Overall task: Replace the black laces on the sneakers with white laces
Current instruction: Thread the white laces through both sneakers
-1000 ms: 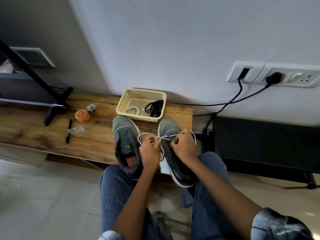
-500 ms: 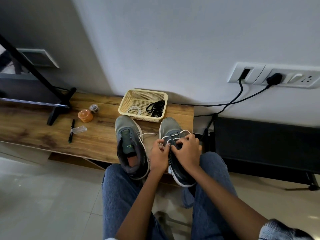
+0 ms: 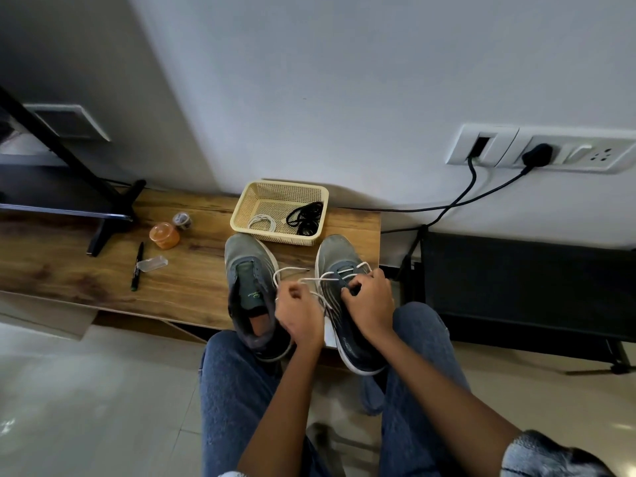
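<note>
Nearest, the left hand [image 3: 298, 313] and right hand [image 3: 370, 302] each curl round and pinch the white lace [image 3: 321, 279], half-threaded through the right grey sneaker [image 3: 339, 270]. Left of it stands the unlaced sneaker [image 3: 246, 270]. Beyond both, the basket [image 3: 251, 201] holds coiled black laces [image 3: 306, 216].

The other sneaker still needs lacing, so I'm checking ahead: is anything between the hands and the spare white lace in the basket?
Nothing visible blocks it. The spare white lace lies uncovered in the open basket, apart from the black laces. Both the left hand and right hand are busy gripping the white lace.
</note>
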Action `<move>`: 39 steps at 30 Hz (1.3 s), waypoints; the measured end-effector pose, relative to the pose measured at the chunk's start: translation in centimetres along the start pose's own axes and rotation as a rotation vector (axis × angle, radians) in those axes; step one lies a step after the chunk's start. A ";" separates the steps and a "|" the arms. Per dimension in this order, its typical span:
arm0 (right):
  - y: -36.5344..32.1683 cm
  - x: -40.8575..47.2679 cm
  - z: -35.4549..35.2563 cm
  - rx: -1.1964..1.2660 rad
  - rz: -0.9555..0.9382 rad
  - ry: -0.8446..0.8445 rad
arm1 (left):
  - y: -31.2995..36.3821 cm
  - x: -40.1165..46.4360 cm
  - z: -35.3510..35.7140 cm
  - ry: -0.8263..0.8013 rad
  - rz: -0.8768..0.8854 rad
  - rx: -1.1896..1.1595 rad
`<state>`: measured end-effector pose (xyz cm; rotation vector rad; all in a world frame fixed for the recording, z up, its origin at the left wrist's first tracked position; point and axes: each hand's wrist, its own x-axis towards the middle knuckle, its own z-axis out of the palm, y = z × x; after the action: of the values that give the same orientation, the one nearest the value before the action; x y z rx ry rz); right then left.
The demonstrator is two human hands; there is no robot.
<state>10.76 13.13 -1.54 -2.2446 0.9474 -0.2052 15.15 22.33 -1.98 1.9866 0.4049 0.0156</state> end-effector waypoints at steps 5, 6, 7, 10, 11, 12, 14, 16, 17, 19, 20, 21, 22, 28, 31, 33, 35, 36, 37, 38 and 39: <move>-0.1 0.0 0.3 0.013 -0.012 0.054 | 0.0 -0.4 -0.9 0.051 0.111 -0.124; -0.1 -0.1 0.3 -0.007 -0.023 0.063 | 0.0 -0.5 -0.7 0.003 0.121 -0.132; -0.1 -0.2 0.3 -0.032 -0.033 0.068 | 0.1 -0.7 -0.5 -0.061 0.126 -0.118; 0.0 -0.7 0.3 -0.104 -0.080 0.066 | 0.0 -0.6 0.1 -0.245 0.160 0.001; 0.0 -0.8 0.2 -0.117 -0.104 0.060 | 0.0 -0.5 0.3 -0.300 0.177 0.033; 0.0 -1.0 0.2 -0.119 -0.134 0.056 | 0.0 -0.3 0.5 -0.347 0.201 0.060; 0.1 -1.4 0.3 -0.103 -0.183 0.044 | -0.1 0.0 1.1 -0.423 0.282 0.115; 0.2 -1.7 0.4 -0.090 -0.208 0.019 | -0.3 0.5 1.6 -0.496 0.383 0.177; 0.4 -1.8 0.4 -0.079 -0.213 0.009 | -0.3 0.7 1.8 -0.521 0.420 0.225; 0.5 -1.8 0.4 -0.063 -0.213 -0.004 | -0.1 1.1 2.1 -0.518 0.473 0.350; 0.5 -1.8 0.4 -0.066 -0.210 -0.011 | 0.0 1.3 2.2 -0.501 0.490 0.412; 0.5 -1.9 0.3 -0.071 -0.206 -0.017 | 0.1 1.4 2.3 -0.487 0.500 0.462; 0.5 -1.9 0.4 -0.074 -0.203 -0.021 | 0.3 1.4 2.2 -0.475 0.514 0.492; 0.5 -1.9 0.5 -0.070 -0.151 -0.007 | 1.1 0.3 1.1 -0.243 0.332 0.295; 0.5 -1.9 0.4 -0.078 -0.138 -0.013 | 1.0 -0.3 0.2 -0.059 0.085 0.010; 0.5 -2.0 0.4 -0.079 -0.138 -0.007 | 1.0 -0.6 -0.1 -0.051 0.048 -0.029; 0.5 -2.0 0.4 -0.074 -0.136 -0.005 | 0.8 -0.9 -0.2 -0.110 0.064 0.028; 0.5 -2.0 0.4 -0.074 -0.136 -0.005 | 0.6 -0.8 -0.1 -0.158 0.093 0.069; 0.5 -1.9 0.3 -0.074 -0.138 -0.007 | 0.3 -0.6 0.2 -0.220 0.141 0.116; 0.5 -1.9 0.3 -0.074 -0.139 -0.010 | 0.1 -0.4 0.5 -0.293 0.200 0.162; 0.5 -1.9 0.3 -0.075 -0.141 -0.012 | 0.1 -0.3 0.8 -0.364 0.257 0.206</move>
<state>9.26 14.36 -1.87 -2.3814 0.8031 -0.2228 15.08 21.52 -2.19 2.1765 -0.0890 -0.2307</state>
